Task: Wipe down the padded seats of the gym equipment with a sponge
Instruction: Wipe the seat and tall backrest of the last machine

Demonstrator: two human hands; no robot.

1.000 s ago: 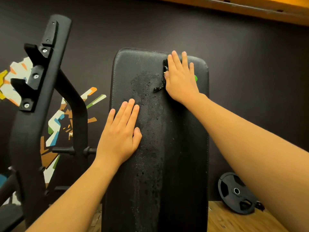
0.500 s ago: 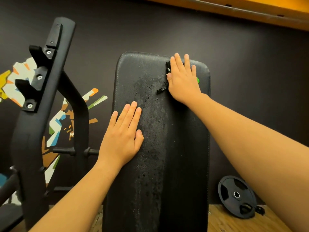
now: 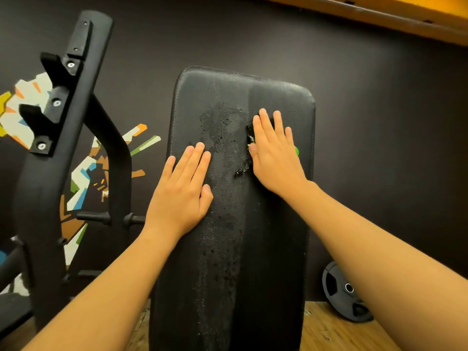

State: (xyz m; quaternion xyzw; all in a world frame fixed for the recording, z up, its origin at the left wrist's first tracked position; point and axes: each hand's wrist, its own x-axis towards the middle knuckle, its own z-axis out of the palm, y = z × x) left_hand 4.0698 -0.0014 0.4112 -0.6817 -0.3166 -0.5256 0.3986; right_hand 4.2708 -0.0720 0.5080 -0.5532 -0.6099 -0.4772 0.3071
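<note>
Right hand (image 3: 274, 155) pressing sponge (image 3: 250, 131), probably green-backed, onto padded seat (image 3: 278, 249) near right edge, fingers straight. Left hand (image 3: 179, 193) lying flat by left edge, fingers extended, grasping nothing.

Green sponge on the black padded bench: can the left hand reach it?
Probably not: the right hand covers the green sponge, only edges showing, though the black padded bench between it and the left hand is unobstructed.
</note>
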